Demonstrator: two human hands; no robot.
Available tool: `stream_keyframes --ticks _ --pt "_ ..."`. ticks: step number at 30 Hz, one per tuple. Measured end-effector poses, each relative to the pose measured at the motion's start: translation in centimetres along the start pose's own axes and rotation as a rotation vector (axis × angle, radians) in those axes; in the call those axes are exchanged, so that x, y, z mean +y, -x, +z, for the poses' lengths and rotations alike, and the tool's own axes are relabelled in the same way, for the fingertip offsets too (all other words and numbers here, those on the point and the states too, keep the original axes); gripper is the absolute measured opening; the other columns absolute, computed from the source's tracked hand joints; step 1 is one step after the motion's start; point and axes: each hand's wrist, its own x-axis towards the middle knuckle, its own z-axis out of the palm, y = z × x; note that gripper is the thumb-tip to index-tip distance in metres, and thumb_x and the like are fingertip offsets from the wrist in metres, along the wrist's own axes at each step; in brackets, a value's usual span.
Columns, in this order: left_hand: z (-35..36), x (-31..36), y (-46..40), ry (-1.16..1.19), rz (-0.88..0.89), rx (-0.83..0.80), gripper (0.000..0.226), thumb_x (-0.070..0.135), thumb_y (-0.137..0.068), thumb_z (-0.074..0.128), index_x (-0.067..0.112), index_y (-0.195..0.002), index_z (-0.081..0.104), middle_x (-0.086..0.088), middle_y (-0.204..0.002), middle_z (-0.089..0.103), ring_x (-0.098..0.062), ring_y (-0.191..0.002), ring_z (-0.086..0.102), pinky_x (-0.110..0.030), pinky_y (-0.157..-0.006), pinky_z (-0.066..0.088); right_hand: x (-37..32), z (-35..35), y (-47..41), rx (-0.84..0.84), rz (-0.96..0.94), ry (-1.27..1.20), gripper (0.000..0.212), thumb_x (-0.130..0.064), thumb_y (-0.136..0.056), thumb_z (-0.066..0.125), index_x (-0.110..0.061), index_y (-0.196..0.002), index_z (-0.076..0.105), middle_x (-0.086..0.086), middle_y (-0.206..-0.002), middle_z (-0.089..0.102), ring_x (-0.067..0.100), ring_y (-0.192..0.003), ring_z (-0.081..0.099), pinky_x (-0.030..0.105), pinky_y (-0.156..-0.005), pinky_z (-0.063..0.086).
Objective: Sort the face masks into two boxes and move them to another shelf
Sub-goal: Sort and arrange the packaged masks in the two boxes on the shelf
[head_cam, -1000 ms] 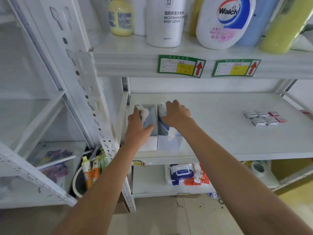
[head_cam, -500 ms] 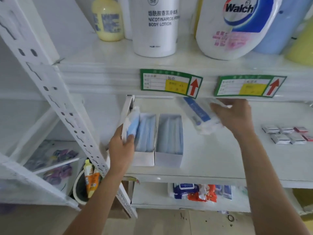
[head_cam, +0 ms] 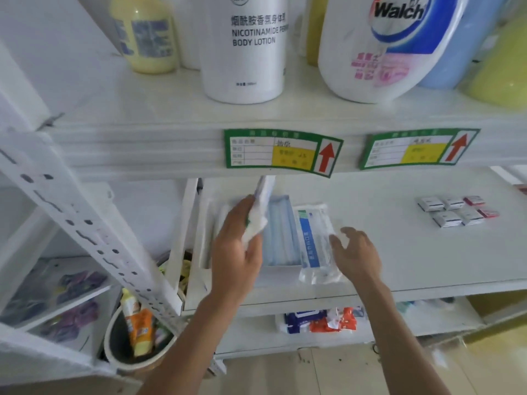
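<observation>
Left hand (head_cam: 238, 252) gripping upright mask pack (head_cam: 261, 208); right hand (head_cam: 356, 253) open.
Fingers spread, just beside flat mask pack (head_cam: 318, 240) by box (head_cam: 281, 238).

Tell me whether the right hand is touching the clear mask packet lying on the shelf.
Cannot tell. In the head view the right hand, fingers spread, sits at the clear mask packet's right edge; the fingertips overlap it, but contact or a gap isn't plain.

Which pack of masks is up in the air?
The white pack gripped in the left hand. The clear pack with the blue stripe lies flat on the shelf.
</observation>
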Motion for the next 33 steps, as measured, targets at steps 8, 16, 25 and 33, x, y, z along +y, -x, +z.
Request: stream_keyframes --ticks 8,16,25,33 --pt "6.1 3.0 0.8 -0.301 0.498 -0.374 0.057 -0.001 -0.089 0.046 0.004 -0.145 0.051 -0.019 -0.151 0.050 -0.035 -0.140 0.047 -0.049 -0.113 0.041 -4.9 -5.5 -1.2 -0.669 0.088 -1.185 0.057 -0.042 -0.093 0.067 -0.005 -0.135 0.062 0.022 -0.116 0.072 0.036 -0.100 0.073 0.041 -0.081 0.060" --pt "-0.4 -2.0 0.8 -0.387 0.240 -0.422 0.029 0.033 -0.101 0.053 0.020 -0.124 0.065 0.004 -0.120 0.068 -0.012 -0.116 0.059 -0.035 -0.099 0.050 1.6 -2.8 -5.4 -0.398 0.294 -0.785 0.033 -0.020 -0.091 0.073 -0.004 -0.120 0.067 0.015 -0.097 0.079 0.033 -0.080 0.078 0.040 -0.060 0.062" --pt "-5.3 -5.8 0.0 -0.608 -0.028 -0.522 0.024 0.018 -0.096 0.053 0.019 -0.113 0.070 0.007 -0.110 0.066 -0.013 -0.101 0.061 -0.036 -0.098 0.046 0.6 1.6 -5.4 -0.138 0.064 0.057 0.074 -0.043 -0.086 0.076 -0.013 -0.146 0.045 0.014 -0.136 0.056 0.035 -0.113 0.061 0.045 -0.087 0.056" --pt "-5.7 -5.7 0.9 -0.831 -0.116 -0.427 0.017 0.029 -0.094 0.058 0.021 -0.099 0.072 0.006 -0.102 0.068 -0.014 -0.101 0.063 -0.042 -0.113 0.036 -7.2 1.8 -0.7 -0.046 -0.485 -0.098 0.021 -0.025 -0.092 0.063 -0.026 -0.112 0.069 -0.006 -0.102 0.068 0.011 -0.083 0.063 0.021 -0.068 0.047"
